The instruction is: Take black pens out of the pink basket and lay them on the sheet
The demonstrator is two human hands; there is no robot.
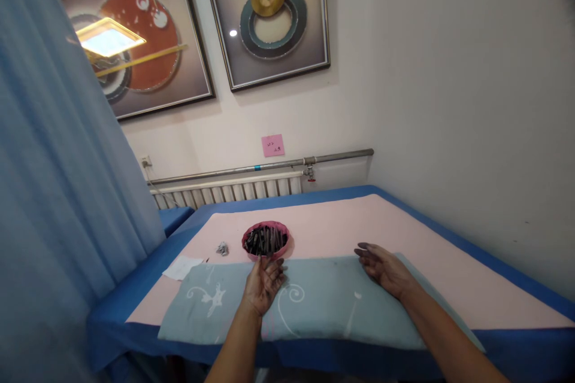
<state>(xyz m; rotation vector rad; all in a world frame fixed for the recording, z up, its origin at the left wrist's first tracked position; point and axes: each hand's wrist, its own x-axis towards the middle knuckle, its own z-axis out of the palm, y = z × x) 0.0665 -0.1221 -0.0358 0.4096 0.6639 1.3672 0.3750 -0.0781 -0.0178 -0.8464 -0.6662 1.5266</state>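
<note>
A pink oval basket [289,245] holds many dark, stick-like pieces [266,240] whose kind I cannot make out. Just in front of it, my left hand [264,284] is palm up over a grey-green cloth [323,305], fingers loosely bent and apart, with nothing visible in them. Farther right, my right hand [381,269] hovers over or rests on the same cloth; its fingers are stretched out and hold nothing. Dark smudges cover the fingertips of both hands. The cloth bears white swirl and flower patterns.
A pink sheet [332,224] covers the blue bed or table [525,353]. Left of the basket lie a small crumpled grey item [222,248] and a white paper or tissue [182,267]. A blue curtain [67,191] hangs at left; a radiator [229,191] and pipe [215,175] run behind.
</note>
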